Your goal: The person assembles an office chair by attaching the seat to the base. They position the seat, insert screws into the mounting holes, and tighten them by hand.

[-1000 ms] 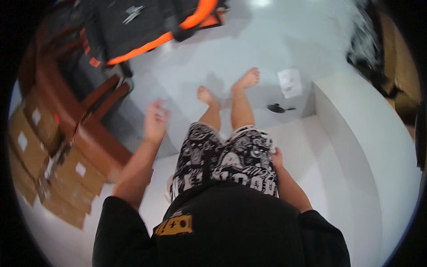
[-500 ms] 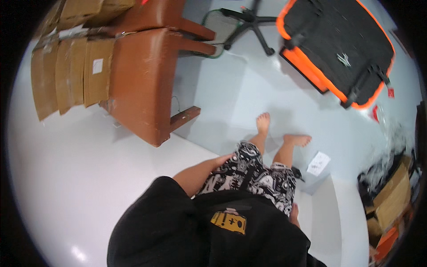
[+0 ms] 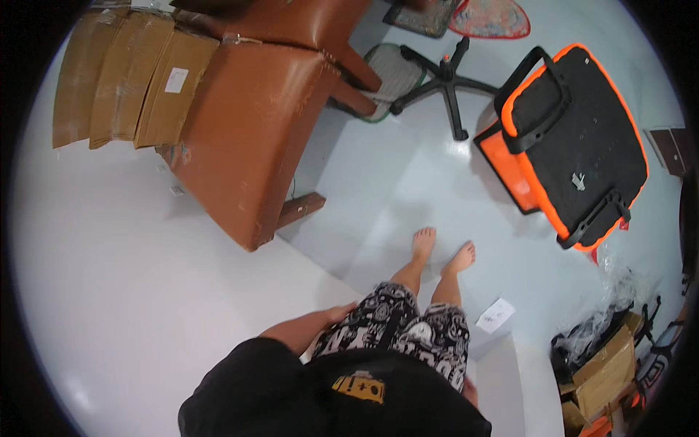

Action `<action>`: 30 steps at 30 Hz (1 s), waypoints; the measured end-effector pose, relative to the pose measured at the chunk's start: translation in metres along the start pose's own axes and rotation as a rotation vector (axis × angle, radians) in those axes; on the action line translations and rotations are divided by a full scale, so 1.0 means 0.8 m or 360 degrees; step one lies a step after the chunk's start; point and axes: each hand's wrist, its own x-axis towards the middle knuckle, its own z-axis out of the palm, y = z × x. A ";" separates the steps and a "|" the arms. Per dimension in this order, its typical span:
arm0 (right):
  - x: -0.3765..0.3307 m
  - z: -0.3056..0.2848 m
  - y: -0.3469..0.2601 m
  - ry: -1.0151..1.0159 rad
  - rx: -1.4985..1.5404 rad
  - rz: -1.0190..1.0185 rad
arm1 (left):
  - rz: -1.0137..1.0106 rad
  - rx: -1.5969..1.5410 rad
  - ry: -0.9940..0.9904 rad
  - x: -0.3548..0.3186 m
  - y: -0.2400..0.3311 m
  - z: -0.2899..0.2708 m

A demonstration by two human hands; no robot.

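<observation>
My left hand (image 3: 341,315) lies flat against the left leg of my black-and-white patterned shorts (image 3: 408,339) and holds nothing. Only a sliver of my right hand (image 3: 471,392) shows, low beside my hip behind my black shirt (image 3: 328,397); its fingers are hidden. My bare feet (image 3: 443,251) rest on the glossy pale floor. I am at the edge of a white ledge (image 3: 145,306) that spreads to my left.
A brown leather armchair (image 3: 247,131) stands ahead left, with flattened cardboard boxes (image 3: 124,73) beside it. A black-and-orange case (image 3: 575,146) and a black swivel-chair base (image 3: 444,80) lie ahead right. A paper slip (image 3: 496,315) and an open box of black items (image 3: 604,357) sit at right.
The view has swung round, bringing the armchair to the upper left and the case to the right. My left arm came down from being held out and now rests on my thigh.
</observation>
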 end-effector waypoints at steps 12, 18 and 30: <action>-0.001 -0.003 0.038 0.0355 -0.0756 -0.0293 | 0.0234 -0.0281 -0.0109 -0.083 -0.034 -0.020; 0.337 0.085 0.009 0.0605 -0.1009 -0.0512 | 0.0685 -0.1025 0.0366 -0.090 -0.061 0.044; 0.594 0.183 -0.164 0.1709 -0.1391 -0.0859 | 0.0644 -0.0766 0.0255 -0.038 0.051 0.076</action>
